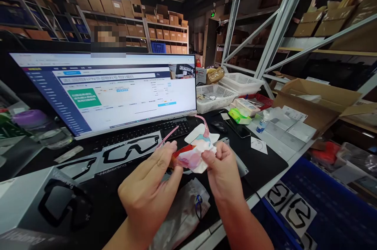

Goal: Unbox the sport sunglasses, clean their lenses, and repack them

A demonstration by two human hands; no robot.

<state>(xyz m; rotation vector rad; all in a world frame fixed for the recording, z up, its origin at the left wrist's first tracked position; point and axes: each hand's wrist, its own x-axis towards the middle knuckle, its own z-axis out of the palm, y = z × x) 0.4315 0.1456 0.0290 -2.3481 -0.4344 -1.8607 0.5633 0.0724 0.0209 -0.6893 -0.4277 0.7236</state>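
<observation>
Pink-armed sunglasses with a reddish-orange lens are up in front of me, above the desk. My left hand grips them at the near left side, thumb below and fingers above. My right hand pinches a white wiping cloth against the lens, partly hiding it. Part of the cloth spreads behind the frame. Below my hands lies a pale soft pouch with a blue-and-black cord. Printed cards showing goggles lie left of my left hand.
A monitor and keyboard stand ahead. A grey box is at left. Rightward are a mouse, phone, small bottle, white basket, open carton and low blue crate. A person is behind the monitor.
</observation>
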